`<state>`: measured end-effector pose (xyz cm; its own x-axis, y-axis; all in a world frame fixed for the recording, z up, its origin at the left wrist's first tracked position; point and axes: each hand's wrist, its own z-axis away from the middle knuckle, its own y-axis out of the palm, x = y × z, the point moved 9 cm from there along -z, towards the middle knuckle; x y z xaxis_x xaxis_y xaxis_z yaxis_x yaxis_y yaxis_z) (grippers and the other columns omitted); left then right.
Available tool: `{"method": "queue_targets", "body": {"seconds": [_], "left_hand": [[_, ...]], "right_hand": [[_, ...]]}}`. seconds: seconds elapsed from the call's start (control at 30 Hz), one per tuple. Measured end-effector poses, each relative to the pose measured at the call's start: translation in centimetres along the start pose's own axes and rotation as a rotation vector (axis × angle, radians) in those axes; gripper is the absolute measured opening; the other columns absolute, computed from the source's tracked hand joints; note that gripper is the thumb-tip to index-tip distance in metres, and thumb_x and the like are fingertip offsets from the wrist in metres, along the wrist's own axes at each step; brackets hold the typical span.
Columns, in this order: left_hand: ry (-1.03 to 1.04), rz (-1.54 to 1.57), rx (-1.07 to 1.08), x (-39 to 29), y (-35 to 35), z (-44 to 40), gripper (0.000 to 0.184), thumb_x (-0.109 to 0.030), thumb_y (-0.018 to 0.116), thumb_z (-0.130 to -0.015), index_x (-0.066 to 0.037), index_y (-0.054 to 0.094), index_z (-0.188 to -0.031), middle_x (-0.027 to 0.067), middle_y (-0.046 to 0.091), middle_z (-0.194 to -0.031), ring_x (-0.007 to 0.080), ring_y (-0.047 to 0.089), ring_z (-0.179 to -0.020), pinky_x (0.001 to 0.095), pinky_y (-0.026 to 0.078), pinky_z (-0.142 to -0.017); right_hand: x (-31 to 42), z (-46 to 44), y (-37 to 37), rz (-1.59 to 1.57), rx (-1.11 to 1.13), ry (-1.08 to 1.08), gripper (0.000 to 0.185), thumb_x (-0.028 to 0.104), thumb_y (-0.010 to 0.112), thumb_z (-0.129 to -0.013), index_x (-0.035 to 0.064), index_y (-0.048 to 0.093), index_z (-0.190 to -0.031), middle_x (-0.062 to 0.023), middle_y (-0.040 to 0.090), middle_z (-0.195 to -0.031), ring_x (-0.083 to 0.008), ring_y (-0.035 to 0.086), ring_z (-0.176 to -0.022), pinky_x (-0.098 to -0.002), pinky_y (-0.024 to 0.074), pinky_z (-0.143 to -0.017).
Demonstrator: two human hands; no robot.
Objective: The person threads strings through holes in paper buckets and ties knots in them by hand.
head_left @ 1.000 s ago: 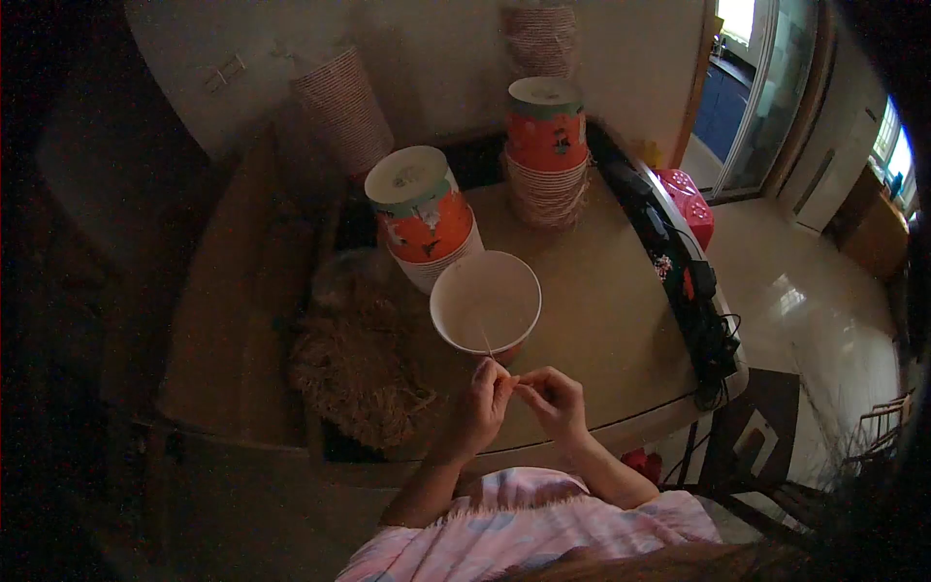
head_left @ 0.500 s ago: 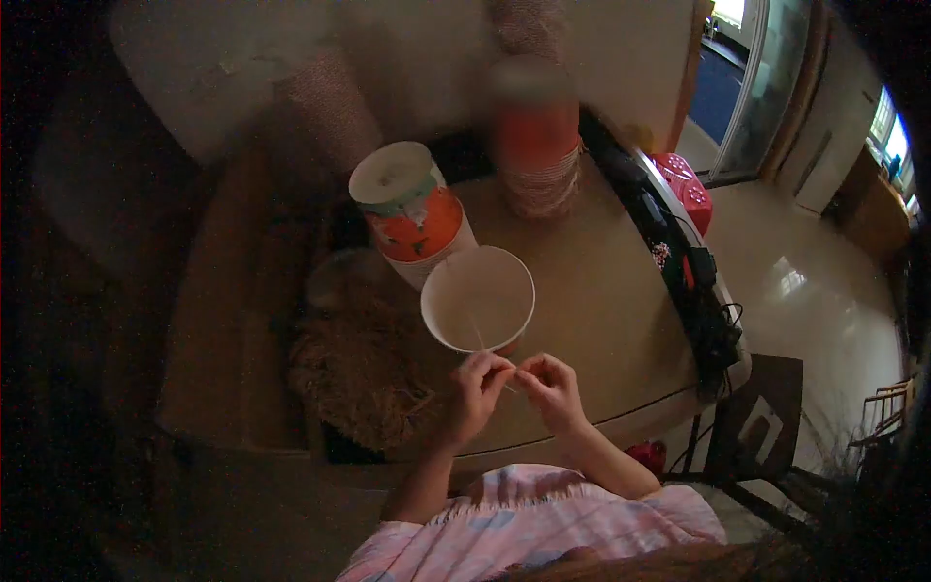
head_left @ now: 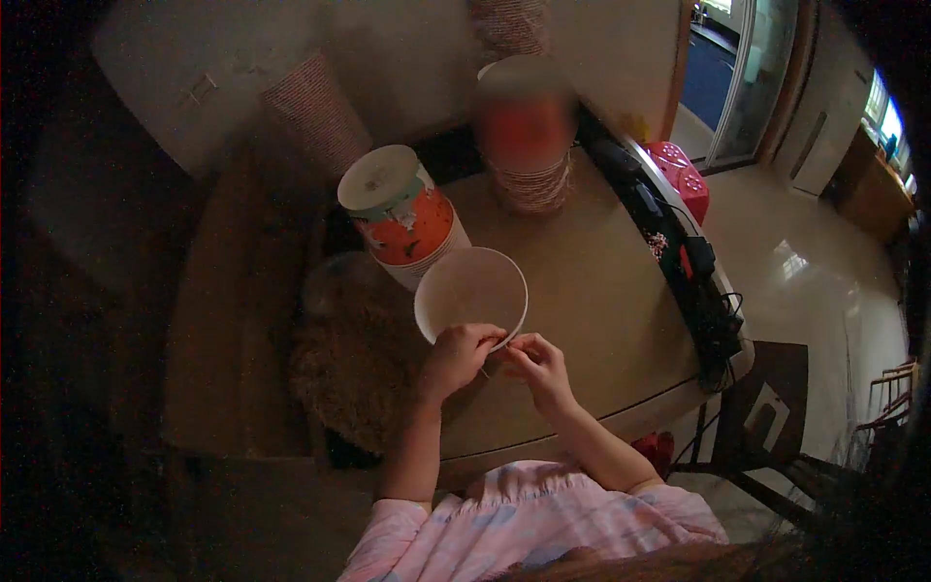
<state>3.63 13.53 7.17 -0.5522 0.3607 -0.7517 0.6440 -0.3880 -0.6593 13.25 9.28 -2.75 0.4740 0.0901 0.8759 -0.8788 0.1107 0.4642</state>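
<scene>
A white-lined paper bucket (head_left: 470, 291) stands with its open mouth up near the table's front edge. My left hand (head_left: 462, 357) is closed at the bucket's near rim, its fingertips pinching a thin strand that is barely visible. Close beside it, my right hand (head_left: 536, 367) is pinched at the same rim; what its fingertips hold is too small to make out. Just behind the bucket is a stack of upturned orange and green buckets (head_left: 402, 218). A bundle of brown fibrous strands (head_left: 354, 373) lies to the left of my left hand.
Another bucket stack (head_left: 529, 136), partly blurred, stands at the back of the table (head_left: 582, 291). Tall stacks (head_left: 318, 114) rise behind at the left. Cables and a black adapter (head_left: 698, 254) lie along the right edge. A pink stool (head_left: 677, 179) and a dark chair (head_left: 766, 403) are beyond.
Both hands have moved forward from in front of the bucket to its near rim. My left hand now overlaps the rim. The view has shifted slightly.
</scene>
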Motion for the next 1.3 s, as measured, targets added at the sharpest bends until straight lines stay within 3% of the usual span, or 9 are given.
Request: {"method": "queue_targets", "body": {"seconds": [0.2, 0.57, 0.67, 0.9, 1.0, 1.07, 1.13, 1.27, 1.3], "left_hand": [[-0.061, 0.029, 0.054, 0.3, 0.1, 0.0, 0.021, -0.012, 0.055, -0.083, -0.002, 0.064, -0.099, 0.0132, 0.066, -0.092, 0.0235, 0.063, -0.086, 0.0319, 0.047, -0.077], [-0.054, 0.000, 0.013, 0.1, -0.4, 0.1, 0.013, -0.008, 0.058, -0.080, 0.000, 0.064, -0.088, 0.0105, 0.066, -0.082, 0.0184, 0.063, -0.074, 0.0295, 0.048, -0.067], [-0.049, 0.043, -0.089, -0.1, -1.5, 0.5, 0.011, -0.008, 0.060, -0.079, 0.000, 0.063, -0.085, 0.0106, 0.066, -0.081, 0.0200, 0.064, -0.074, 0.0302, 0.048, -0.067], [0.105, 0.090, -0.304, -1.8, -3.2, 1.3, 0.010, -0.007, 0.061, -0.080, 0.002, 0.061, -0.082, 0.0129, 0.064, -0.073, 0.0230, 0.063, -0.070, 0.0316, 0.048, -0.065], [0.057, 0.128, -0.341, -1.0, -3.9, 1.5, 0.019, -0.009, 0.062, -0.079, 0.000, 0.060, -0.096, 0.0156, 0.063, -0.089, 0.0270, 0.062, -0.083, 0.0330, 0.048, -0.072], [0.122, 0.158, -0.709, 0.7, -6.3, 2.3, 0.033, -0.010, 0.064, -0.078, -0.002, 0.054, -0.109, 0.0171, 0.058, -0.105, 0.0298, 0.057, -0.097, 0.0363, 0.045, -0.081], [0.172, 0.136, -0.827, 0.2, -7.6, 3.2, 0.047, -0.012, 0.066, -0.077, -0.004, 0.047, -0.119, 0.0174, 0.051, -0.117, 0.0318, 0.050, -0.109, 0.0395, 0.040, -0.090], [0.265, -0.188, -0.457, -2.2, -5.1, 3.1, 0.059, -0.017, 0.068, -0.074, -0.006, 0.040, -0.125, 0.0160, 0.046, -0.125, 0.0321, 0.040, -0.121, 0.0446, 0.030, -0.099], [0.288, -0.312, -0.332, -2.4, -3.4, 3.1, 0.060, -0.018, 0.069, -0.074, -0.006, 0.040, -0.125, 0.0156, 0.047, -0.124, 0.0318, 0.039, -0.121, 0.0455, 0.029, -0.100]], "right_hand": [[0.0, -0.2, 0.1, -0.011, 0.038, 0.025, 0.013, 0.014, 0.060, -0.084, 0.0044, 0.056, -0.093, -0.0030, 0.061, -0.089, -0.0122, 0.059, -0.083, -0.0260, 0.0506, -0.067], [0.0, -0.5, 0.5, -0.006, 0.077, 0.031, 0.012, 0.010, 0.060, -0.085, 0.0030, 0.056, -0.093, -0.0040, 0.059, -0.088, -0.0119, 0.058, -0.082, -0.0269, 0.0506, -0.069], [6.6, 0.6, 0.3, 0.428, -0.132, -0.540, 0.015, 0.007, 0.063, -0.081, 0.0022, 0.057, -0.094, -0.0052, 0.054, -0.091, -0.0140, 0.056, -0.084, -0.0265, 0.0490, -0.071], [9.6, -0.9, 4.0, 0.801, 0.085, -0.440, 0.012, 0.004, 0.067, -0.075, 0.0021, 0.062, -0.086, -0.0065, 0.052, -0.091, -0.0165, 0.054, -0.078, -0.0288, 0.0470, -0.068], [9.1, -1.8, 4.1, 0.761, 0.129, -0.445, 0.011, 0.004, 0.067, -0.075, 0.0016, 0.062, -0.084, -0.0071, 0.055, -0.091, -0.0167, 0.055, -0.076, -0.0284, 0.0469, -0.067], [9.0, -2.3, 4.5, 0.803, 0.171, -0.442, 0.010, 0.003, 0.066, -0.075, 0.0010, 0.062, -0.084, -0.0069, 0.058, -0.091, -0.0165, 0.057, -0.076, -0.0276, 0.0469, -0.067], [8.4, -2.6, 4.5, 0.712, 0.206, -0.303, 0.009, 0.003, 0.065, -0.076, 0.0009, 0.062, -0.085, -0.0066, 0.060, -0.090, -0.0163, 0.058, -0.077, -0.0269, 0.0471, -0.068], [7.7, -3.4, 4.3, 0.666, 0.228, -0.253, 0.009, 0.002, 0.064, -0.077, 0.0010, 0.063, -0.086, -0.0061, 0.062, -0.088, -0.0142, 0.058, -0.079, -0.0256, 0.0476, -0.067], [6.8, -3.9, 3.7, 0.473, 0.235, -0.193, 0.007, 0.004, 0.063, -0.078, 0.0021, 0.064, -0.085, -0.0050, 0.062, -0.084, -0.0119, 0.057, -0.075, -0.0249, 0.0462, -0.065]]}}
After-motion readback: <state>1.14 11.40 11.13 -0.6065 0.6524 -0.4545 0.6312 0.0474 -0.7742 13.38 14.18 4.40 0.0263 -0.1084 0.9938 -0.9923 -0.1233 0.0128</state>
